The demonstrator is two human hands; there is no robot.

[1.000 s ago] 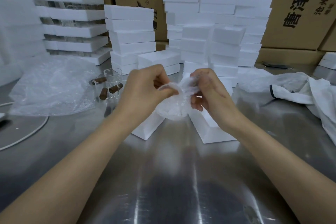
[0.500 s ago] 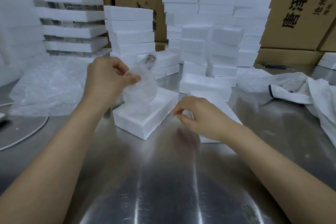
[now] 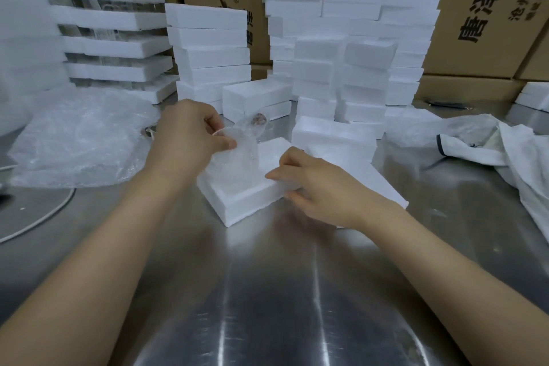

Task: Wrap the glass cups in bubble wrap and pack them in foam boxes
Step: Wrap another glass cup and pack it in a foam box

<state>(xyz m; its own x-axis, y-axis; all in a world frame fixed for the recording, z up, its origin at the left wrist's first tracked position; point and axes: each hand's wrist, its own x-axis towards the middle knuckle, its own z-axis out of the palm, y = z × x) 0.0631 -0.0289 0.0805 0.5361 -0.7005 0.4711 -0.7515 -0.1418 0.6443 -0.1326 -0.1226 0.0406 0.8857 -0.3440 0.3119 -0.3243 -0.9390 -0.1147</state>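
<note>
My left hand (image 3: 190,134) grips a glass cup wrapped in bubble wrap (image 3: 240,151), its cork-topped end tilted up and away. The wrapped cup's lower end sits in an open white foam box (image 3: 243,199) on the steel table. My right hand (image 3: 320,184) holds the box's right edge, thumb on the rim and fingers curled against its side. A second flat foam piece (image 3: 383,184) lies just right of the box, partly under my right hand.
Stacks of white foam boxes (image 3: 341,62) stand behind, with cardboard cartons (image 3: 475,9) at the back. Loose bubble wrap sheets (image 3: 77,140) lie at the left, a white cloth (image 3: 511,151) at the right, a cable (image 3: 38,220) at the left edge.
The two hands parted from wrapping the cup. My left hand carried the wrapped cup down into the foam box, and my right hand moved onto the box's right edge.
</note>
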